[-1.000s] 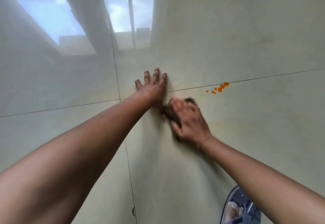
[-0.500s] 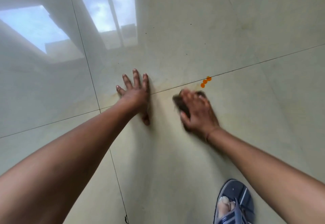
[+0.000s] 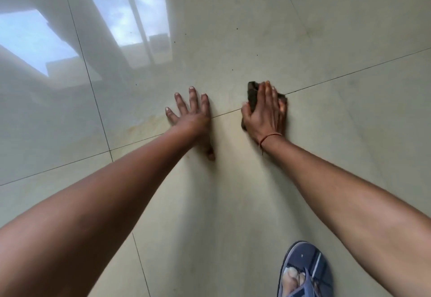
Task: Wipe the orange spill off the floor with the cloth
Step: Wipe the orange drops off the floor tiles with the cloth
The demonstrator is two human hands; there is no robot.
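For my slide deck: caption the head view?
Right hand presses dark cloth onto tiled floor; left hand braces flat.

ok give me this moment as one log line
right hand flat on cloth, pressed to floor over grout line | left hand braced flat, empty | orange drops: none visible | faint yellowish smear left of left hand

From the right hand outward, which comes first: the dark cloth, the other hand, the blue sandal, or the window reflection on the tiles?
Measured from the right hand:
1. Dark cloth, under its palm.
2. Left hand, flat on the floor beside it.
3. Window reflection and blue sandal, too close to call.
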